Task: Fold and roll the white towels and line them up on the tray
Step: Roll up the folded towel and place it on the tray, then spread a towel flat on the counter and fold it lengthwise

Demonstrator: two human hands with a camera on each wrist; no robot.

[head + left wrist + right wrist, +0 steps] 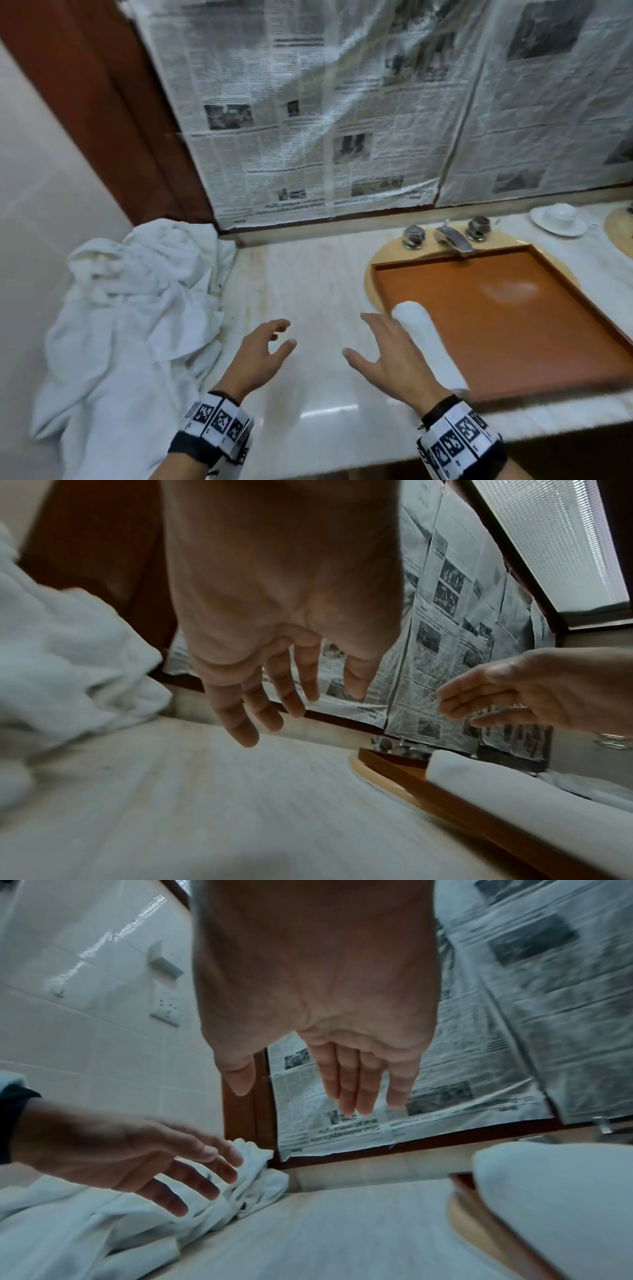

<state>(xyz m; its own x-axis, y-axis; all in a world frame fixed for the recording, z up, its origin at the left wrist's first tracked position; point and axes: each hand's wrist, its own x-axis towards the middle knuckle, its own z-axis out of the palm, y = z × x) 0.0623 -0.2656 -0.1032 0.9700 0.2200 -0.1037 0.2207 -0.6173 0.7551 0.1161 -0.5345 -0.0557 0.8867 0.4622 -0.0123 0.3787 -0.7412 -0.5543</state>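
Note:
One rolled white towel [432, 346] lies along the left edge of the brown tray [507, 308], which sits over the sink. A heap of loose white towels [137, 308] covers the counter's left end. My left hand [270, 346] hovers above the bare counter, fingers loosely spread, holding nothing. My right hand [376, 346] hovers just left of the rolled towel [555, 1199], fingers straight and empty. In the left wrist view the left hand [274, 712] hangs over the counter with the roll [514, 791] to the right. The towel heap [103, 1218] lies below the left hand in the right wrist view.
A faucet [452, 238] with two knobs stands behind the tray. A white cup and saucer [558, 219] sit at the back right. Newspaper sheets [325, 102] cover the wall behind. The marble counter [308, 281] stretches between the heap and the tray.

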